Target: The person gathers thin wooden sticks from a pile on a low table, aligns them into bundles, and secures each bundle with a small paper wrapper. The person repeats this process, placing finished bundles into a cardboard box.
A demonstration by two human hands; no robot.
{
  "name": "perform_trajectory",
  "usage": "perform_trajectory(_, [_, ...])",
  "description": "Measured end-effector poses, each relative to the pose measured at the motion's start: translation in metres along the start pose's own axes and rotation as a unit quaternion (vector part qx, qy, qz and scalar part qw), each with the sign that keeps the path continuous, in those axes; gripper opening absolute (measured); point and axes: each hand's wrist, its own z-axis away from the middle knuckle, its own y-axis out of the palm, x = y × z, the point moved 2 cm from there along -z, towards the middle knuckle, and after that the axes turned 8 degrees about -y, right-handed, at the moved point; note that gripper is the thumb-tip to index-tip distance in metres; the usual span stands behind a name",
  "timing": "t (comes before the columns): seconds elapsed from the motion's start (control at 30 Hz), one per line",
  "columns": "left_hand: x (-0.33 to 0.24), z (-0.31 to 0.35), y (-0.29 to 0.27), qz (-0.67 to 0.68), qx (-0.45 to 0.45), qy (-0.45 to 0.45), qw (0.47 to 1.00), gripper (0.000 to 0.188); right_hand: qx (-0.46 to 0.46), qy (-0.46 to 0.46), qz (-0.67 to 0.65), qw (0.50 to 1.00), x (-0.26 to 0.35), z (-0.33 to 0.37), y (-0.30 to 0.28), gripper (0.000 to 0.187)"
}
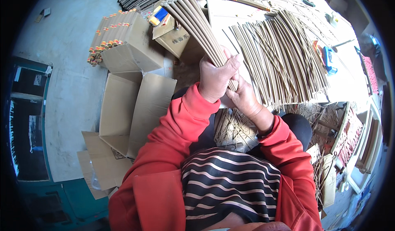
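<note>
A bundle of tan incense sticks (195, 23) slants up to the left in front of me, its far ends spread a little apart. My left hand (217, 75) is wrapped round the bundle's lower half, thumb across the front. Just below it, my right hand (245, 96) closes on the lower end, and its fingers partly hide the stick ends. Right of my hands, a wide layer of loose brown incense sticks (284, 60) lies side by side on the white table (343, 81).
Left stand an open cardboard box (135, 103) and a carton (135, 41) bearing banded incense bundles (109, 37). Another carton (175, 39) is behind. A blue object (329, 60) sits on the table's right. Broken sticks (234, 128) lie below the table edge.
</note>
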Motion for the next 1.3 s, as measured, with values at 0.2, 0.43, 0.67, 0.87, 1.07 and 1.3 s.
perform_trajectory(0.2, [-0.01, 0.015, -0.002, -0.101, 0.023, 0.049, 0.993, 0.018, -0.021, -0.042, 0.017, 0.999, 0.017, 0.008, 0.005, 0.031])
perform_trajectory(0.43, [-0.027, 0.022, 0.004, -0.098, 0.007, 0.072, 0.993, 0.019, -0.034, -0.052, 0.008, 0.998, -0.011, 0.017, 0.018, 0.035])
perform_trajectory(0.67, [-0.024, 0.044, 0.014, -0.128, -0.001, 0.159, 0.979, 0.018, -0.02, -0.075, 0.03, 0.997, -0.008, 0.027, 0.017, 0.048])
perform_trajectory(0.87, [-0.037, 0.039, 0.001, -0.028, -0.011, 0.015, 0.999, 0.019, -0.013, -0.014, 0.029, 0.999, 0.027, 0.027, 0.02, 0.034])
perform_trajectory(1.07, [-0.066, 0.05, -0.019, 0.206, 0.131, -0.073, 0.967, 0.021, 0.121, 0.273, -0.18, 0.937, 0.125, 0.038, 0.021, 0.025])
perform_trajectory(1.3, [-0.109, 0.048, -0.061, 0.208, 0.028, -0.03, 0.977, 0.026, 0.065, 0.076, 0.172, 0.98, 0.131, 0.069, 0.029, 0.026])
